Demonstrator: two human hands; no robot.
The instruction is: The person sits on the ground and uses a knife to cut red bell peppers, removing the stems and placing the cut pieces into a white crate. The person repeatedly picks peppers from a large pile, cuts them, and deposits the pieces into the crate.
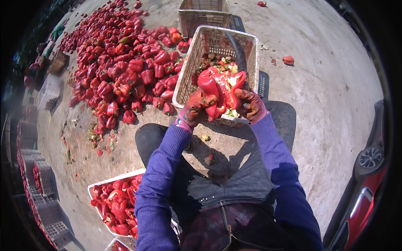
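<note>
A split red bell pepper (223,91) is spread between my two gloved hands, its pale inside and seeds facing up. My left hand (197,108) grips its left wall, with the thumb pressed against the skin. On the other edge, my right hand (252,105) pinches the flesh. Both stained gloves hold it over the near end of a white plastic crate (182,84). Inside that crate lie pepper cores and seedy scraps (224,62). A dark curved strip (237,47) hangs across the crate's far rim; what it is I cannot tell.
A large heap of whole red bell peppers (122,69) covers the concrete at left. Another crate (204,18) stands beyond mine. Opened peppers (119,207) fill a white crate (94,185) beside my left arm. Stacked crates (40,188) line the far left; a red car (361,200) stands right.
</note>
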